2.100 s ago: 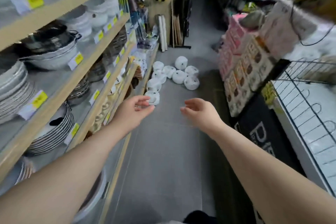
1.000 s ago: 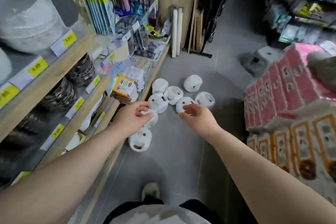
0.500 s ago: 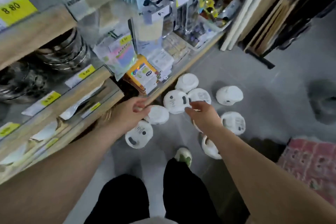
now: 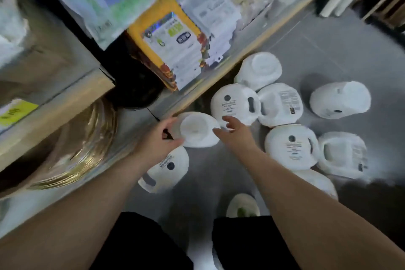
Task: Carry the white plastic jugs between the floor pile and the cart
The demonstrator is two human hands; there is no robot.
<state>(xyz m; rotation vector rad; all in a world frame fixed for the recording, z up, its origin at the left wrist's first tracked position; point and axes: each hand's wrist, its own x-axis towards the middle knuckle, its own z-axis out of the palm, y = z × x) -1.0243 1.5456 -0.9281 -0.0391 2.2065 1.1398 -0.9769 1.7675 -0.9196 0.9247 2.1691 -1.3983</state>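
Observation:
Several white wrapped round packs lie on the grey floor beside a shop shelf. My left hand [image 4: 161, 143] and my right hand [image 4: 237, 133] reach down on either side of one white pack [image 4: 198, 130]. The left fingers touch its left edge; the right fingers are spread just at its right edge. Neither hand has closed around it. Another pack [image 4: 166, 167] lies partly under my left wrist, and a labelled pack [image 4: 234, 103] sits just beyond my right fingers.
The low wooden shelf edge [image 4: 219, 72] runs diagonally on the left, carrying a yellow packet stack [image 4: 168, 44] and gold-rimmed plates [image 4: 83, 149]. More white packs [image 4: 291, 148] crowd the floor to the right. My shoe [image 4: 242, 206] and dark trousers are below.
I have walked up to the packs and bent down over them. Both hands have dropped from mid-air to either side of one white pack near the shelf base.

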